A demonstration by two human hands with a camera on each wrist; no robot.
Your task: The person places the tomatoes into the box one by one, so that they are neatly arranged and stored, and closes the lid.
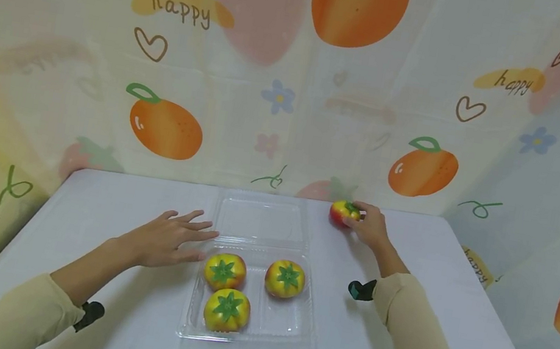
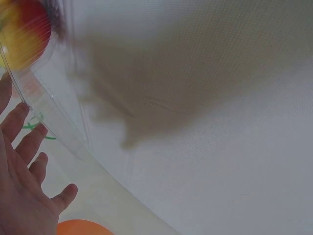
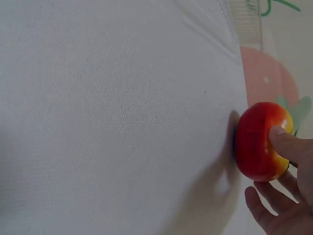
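Note:
My right hand (image 1: 370, 226) holds a red and yellow tomato-like fruit (image 1: 342, 214) with a green leafy top, near the table's far edge. In the right wrist view, the thumb presses the side of this fruit (image 3: 261, 142) and some fingers lie beneath it. A clear plastic clamshell box (image 1: 284, 317) lies unfolded mid-table, its lid (image 1: 261, 221) laid back. Two similar fruits, a rear one (image 1: 225, 271) and a front one (image 1: 227, 310), sit in its left half; another (image 1: 284, 279) sits rear right. My left hand (image 1: 166, 240) spreads its fingers at the box's left edge, holding nothing.
A white cloth covers the table (image 1: 123, 315). Behind it hangs a curtain (image 1: 326, 96) printed with oranges, hearts and flowers, which also runs along both sides. A dark device (image 1: 362, 290) shows at the right wrist and another (image 1: 91, 316) at the left.

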